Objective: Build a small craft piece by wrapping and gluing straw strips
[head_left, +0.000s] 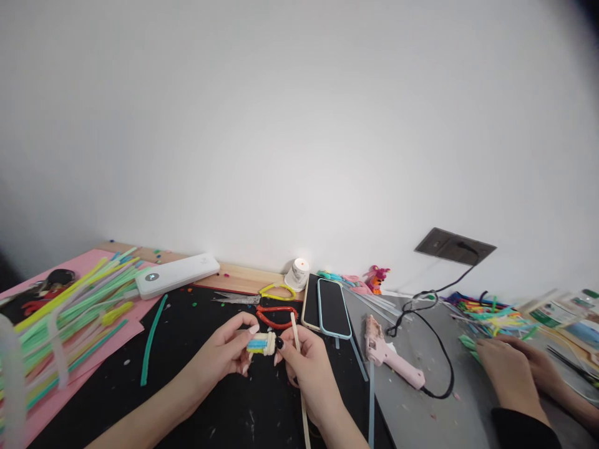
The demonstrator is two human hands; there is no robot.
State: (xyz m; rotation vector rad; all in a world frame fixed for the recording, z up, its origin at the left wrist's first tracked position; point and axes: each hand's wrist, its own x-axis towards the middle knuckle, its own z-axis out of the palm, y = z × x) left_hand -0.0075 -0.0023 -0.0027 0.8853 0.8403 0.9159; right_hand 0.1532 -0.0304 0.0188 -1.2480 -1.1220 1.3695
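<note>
My left hand (224, 350) pinches a small bundle of cut straw pieces (260, 343), blue, yellow and cream, held over the black mat (187, 386). My right hand (306, 362) meets the bundle's right end with its fingertips and also grips a thin cream stick (296, 330) that runs down past the wrist. Both hands are closed on these things, close together above the mat.
Long coloured straws (70, 312) lie on pink paper at the left, with a white power bank (178, 274). Scissors (238, 299), red and yellow loops, a lit candle (298, 272), two phones (327, 305) and a pink glue gun (390, 358) lie nearby. Another person's hands (515, 368) work at the right.
</note>
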